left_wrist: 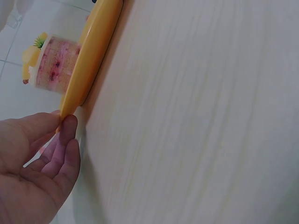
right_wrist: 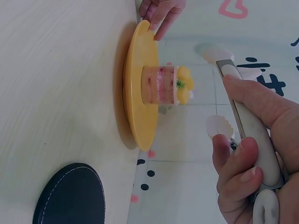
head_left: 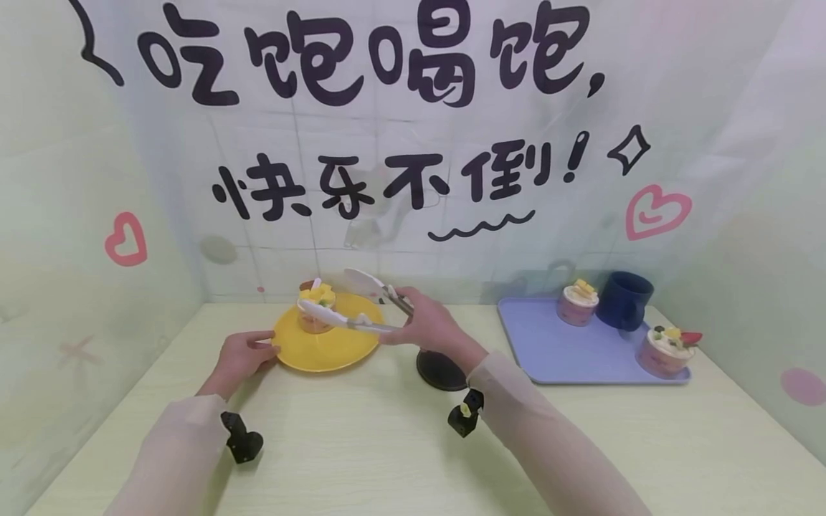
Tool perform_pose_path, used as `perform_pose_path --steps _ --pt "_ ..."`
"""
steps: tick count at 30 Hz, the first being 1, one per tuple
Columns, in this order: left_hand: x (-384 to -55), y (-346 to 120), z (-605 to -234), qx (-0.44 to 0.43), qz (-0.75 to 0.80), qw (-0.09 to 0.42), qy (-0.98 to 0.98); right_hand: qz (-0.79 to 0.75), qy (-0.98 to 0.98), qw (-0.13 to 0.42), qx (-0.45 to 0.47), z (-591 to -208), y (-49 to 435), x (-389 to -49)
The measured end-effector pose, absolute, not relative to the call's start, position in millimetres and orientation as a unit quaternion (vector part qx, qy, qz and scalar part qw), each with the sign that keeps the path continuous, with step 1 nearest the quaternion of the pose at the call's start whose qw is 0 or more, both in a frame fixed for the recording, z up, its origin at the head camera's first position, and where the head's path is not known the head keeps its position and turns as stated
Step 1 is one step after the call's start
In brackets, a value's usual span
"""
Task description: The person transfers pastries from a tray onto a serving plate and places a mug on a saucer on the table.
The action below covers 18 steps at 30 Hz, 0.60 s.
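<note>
My left hand point(head_left: 241, 356) pinches the left rim of a yellow plate point(head_left: 329, 356) between thumb and fingers. On that plate stands a clear dessert cup point(left_wrist: 57, 64) with pink layered cake and yellow fruit on top. White-tipped tongs point(head_left: 371, 327) are gripped in my right hand point(head_left: 431, 324), over the plate's right side. Their two arms are spread, and the right wrist view shows the tips apart from the cup. In the head view one tip partly covers the cup.
A black round coaster point(head_left: 442, 371) lies under my right wrist. To the right, a lavender tray point(head_left: 568, 358) carries a dark blue mug point(head_left: 622, 299), a small dessert cup point(head_left: 578, 304) and another with a strawberry slice point(head_left: 665, 352). A printed curtain point(head_left: 400, 265) hangs behind the table.
</note>
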<state>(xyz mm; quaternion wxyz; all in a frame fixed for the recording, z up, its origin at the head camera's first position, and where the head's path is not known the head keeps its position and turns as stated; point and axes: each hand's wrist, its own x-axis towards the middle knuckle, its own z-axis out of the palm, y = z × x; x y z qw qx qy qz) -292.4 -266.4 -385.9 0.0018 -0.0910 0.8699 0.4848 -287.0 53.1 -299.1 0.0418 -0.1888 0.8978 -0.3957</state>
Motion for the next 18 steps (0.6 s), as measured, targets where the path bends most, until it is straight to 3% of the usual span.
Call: perform_pose_path --steps 18 --pt "-290.9 -266.3 -385.8 -0.092 0.487 0.003 0.868 -0.391 0.904 0.036 -0.171 -303.3 71.3 -284.9"
